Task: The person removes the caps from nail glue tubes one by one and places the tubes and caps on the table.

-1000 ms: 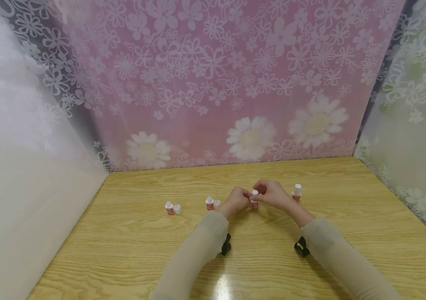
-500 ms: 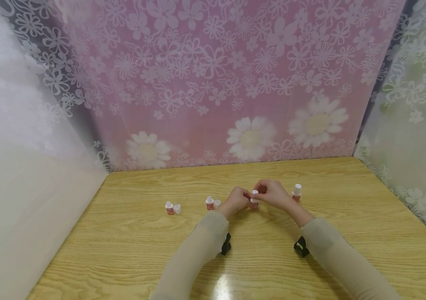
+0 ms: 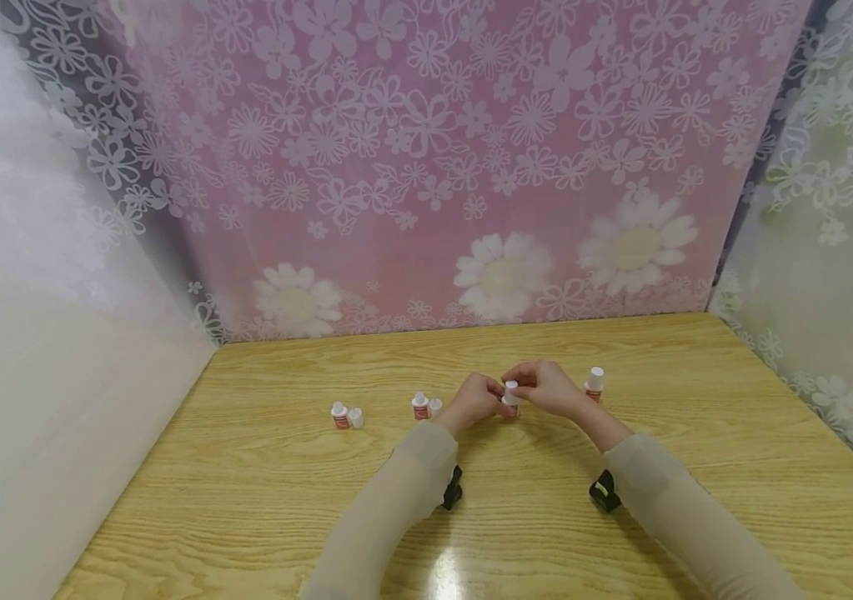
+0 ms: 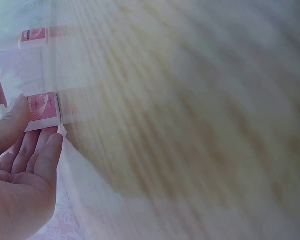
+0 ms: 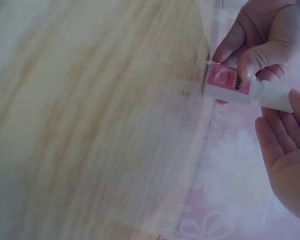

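A small white bottle with a pink label stands upright on the table between the hands. My left hand grips its body between thumb and fingers, the thumb lying over the label in the right wrist view. At the top, my right hand pinches the bottle's white cap with thumb and fingertips. A bit of white neck shows between body and cap in the right wrist view. Further left are two uncapped bottles, one near and one far, with white caps beside them.
A capped bottle stands right of the right hand, partly behind the wrist. The wooden table ends at a pink flowered back panel, with pale panels on both sides. Black wrist devices show under the sleeves.
The right hand's fingers have shifted slightly around the cap. The left hand keeps its hold on the bottle, and the other bottles and caps stay where they were.
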`<state>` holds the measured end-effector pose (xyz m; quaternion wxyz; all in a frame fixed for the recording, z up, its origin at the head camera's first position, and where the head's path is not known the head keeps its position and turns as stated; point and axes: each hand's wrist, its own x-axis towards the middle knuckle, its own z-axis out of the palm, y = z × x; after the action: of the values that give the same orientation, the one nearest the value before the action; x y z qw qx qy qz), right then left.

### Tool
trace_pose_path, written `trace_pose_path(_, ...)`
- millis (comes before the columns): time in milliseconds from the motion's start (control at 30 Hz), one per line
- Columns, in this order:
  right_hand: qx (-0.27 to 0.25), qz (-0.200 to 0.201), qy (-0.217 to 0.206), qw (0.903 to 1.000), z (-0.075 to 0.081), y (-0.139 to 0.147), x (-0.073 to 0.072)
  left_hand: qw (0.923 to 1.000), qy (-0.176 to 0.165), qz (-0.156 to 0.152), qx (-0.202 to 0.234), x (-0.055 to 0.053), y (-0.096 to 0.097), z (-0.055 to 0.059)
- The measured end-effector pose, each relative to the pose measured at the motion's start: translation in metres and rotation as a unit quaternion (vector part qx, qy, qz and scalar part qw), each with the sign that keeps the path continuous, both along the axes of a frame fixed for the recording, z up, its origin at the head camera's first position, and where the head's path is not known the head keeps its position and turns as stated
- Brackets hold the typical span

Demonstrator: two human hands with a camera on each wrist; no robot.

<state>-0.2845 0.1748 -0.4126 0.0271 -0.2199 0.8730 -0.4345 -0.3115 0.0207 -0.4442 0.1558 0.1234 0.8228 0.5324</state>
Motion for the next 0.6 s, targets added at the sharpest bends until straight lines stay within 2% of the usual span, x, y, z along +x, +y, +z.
trace_pose_path(167, 0.002, -0.001, 0.01, 0.9999, -0.0019, -0.0001, -0.0013, 1.0, -0.001, 0.004, 0.0, 0.0, 0.0, 0.0)
trace_pose_path(433, 0.028, -0.068, 0.024, 0.997, -0.0067, -0.0016, -0.0052, 1.0, 0.005, -0.001, 0.003, -0.0021, -0.0003, -0.0026)
trace_pose_path(600, 0.03, -0.068, 0.034, 0.9966, -0.0072, -0.0009, -0.0048, 1.0, 0.001, 0.001, 0.005, -0.0014, -0.0001, -0.0016)
